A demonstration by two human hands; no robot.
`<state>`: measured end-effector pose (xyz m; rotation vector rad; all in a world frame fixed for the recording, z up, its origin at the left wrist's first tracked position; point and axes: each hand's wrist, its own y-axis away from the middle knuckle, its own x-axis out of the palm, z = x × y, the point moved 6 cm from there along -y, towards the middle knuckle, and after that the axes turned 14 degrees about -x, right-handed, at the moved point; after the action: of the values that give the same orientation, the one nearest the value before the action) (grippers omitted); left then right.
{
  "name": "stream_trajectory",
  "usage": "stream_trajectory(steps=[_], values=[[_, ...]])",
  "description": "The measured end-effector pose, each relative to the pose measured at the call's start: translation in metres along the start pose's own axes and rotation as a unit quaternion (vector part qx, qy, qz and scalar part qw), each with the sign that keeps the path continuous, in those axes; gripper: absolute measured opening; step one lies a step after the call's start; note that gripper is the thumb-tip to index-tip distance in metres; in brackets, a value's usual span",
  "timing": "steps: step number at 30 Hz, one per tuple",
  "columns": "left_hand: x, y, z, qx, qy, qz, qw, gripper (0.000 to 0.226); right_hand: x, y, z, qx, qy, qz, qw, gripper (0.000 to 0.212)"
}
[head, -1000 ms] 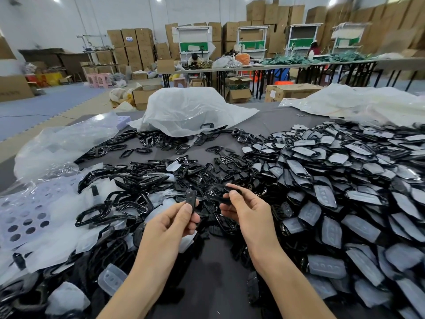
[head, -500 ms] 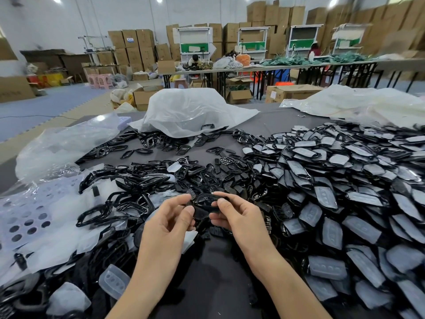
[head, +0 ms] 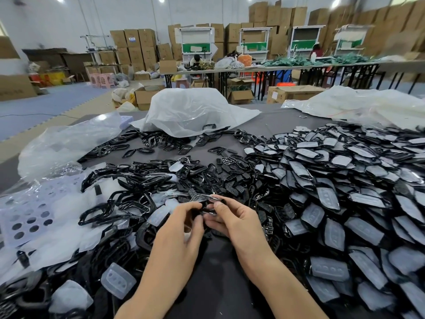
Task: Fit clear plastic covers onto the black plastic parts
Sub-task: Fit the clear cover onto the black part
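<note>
Between both hands, just above the dark table, is a black plastic part (head: 208,203) shaped like an open frame. My left hand (head: 178,229) pinches its left side with thumb and forefinger, and my right hand (head: 232,217) pinches its right side. Whether a clear cover sits on it I cannot tell. Loose clear plastic covers (head: 118,280) lie near the front left. Bare black frames (head: 138,183) are heaped left of centre. A large heap of black parts with covers fitted (head: 333,199) fills the right.
The dark table (head: 220,272) shows bare between my forearms. Clear perforated sheets (head: 30,217) lie at the left, and plastic bags (head: 190,111) stand at the back. Beyond the table are cardboard boxes, long work tables and a seated person.
My hands have come together: the small black piece my left hand held apart earlier is now at the frame my right hand holds, and both hands grip it.
</note>
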<state>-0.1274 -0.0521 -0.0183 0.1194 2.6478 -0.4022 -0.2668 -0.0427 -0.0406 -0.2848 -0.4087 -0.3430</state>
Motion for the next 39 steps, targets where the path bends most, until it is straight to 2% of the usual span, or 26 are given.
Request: stream_trajectory(steps=[4,7,10,15,20,30,33,35,39], values=[[-0.014,-0.010,0.003,-0.075,0.149,-0.026,0.986,0.018,0.002,0.001,0.003,-0.009,0.014,0.016,1.000,0.021],[-0.018,-0.013,0.008,-0.121,0.232,0.004,0.965,0.011,0.010,0.004,0.005,-0.018,0.004,0.066,0.998,0.023],[-0.015,-0.012,0.004,-0.125,0.257,0.039,0.958,0.010,0.016,0.006,0.007,-0.028,0.008,0.107,0.994,0.021],[-0.012,-0.012,0.002,-0.124,0.268,0.079,0.952,0.024,0.018,0.009,0.011,-0.029,0.003,0.137,0.990,0.027],[-0.006,-0.014,0.007,-0.156,0.337,0.163,0.914,0.025,0.020,0.010,0.018,-0.032,0.013,0.161,0.986,0.023],[-0.005,-0.015,0.009,-0.137,0.319,0.191,0.918,0.027,0.019,0.011,0.017,0.001,0.003,0.171,0.985,0.030],[-0.008,-0.014,0.006,-0.125,0.271,0.176,0.938,0.022,0.018,0.010,0.016,0.000,0.016,0.170,0.985,0.025],[-0.010,-0.013,0.004,-0.105,0.208,0.167,0.958,0.027,0.016,0.009,0.015,-0.001,0.033,0.168,0.985,0.022],[-0.013,-0.016,0.003,-0.104,0.183,0.148,0.966,0.025,0.014,0.009,0.015,-0.013,0.060,0.166,0.984,0.022]])
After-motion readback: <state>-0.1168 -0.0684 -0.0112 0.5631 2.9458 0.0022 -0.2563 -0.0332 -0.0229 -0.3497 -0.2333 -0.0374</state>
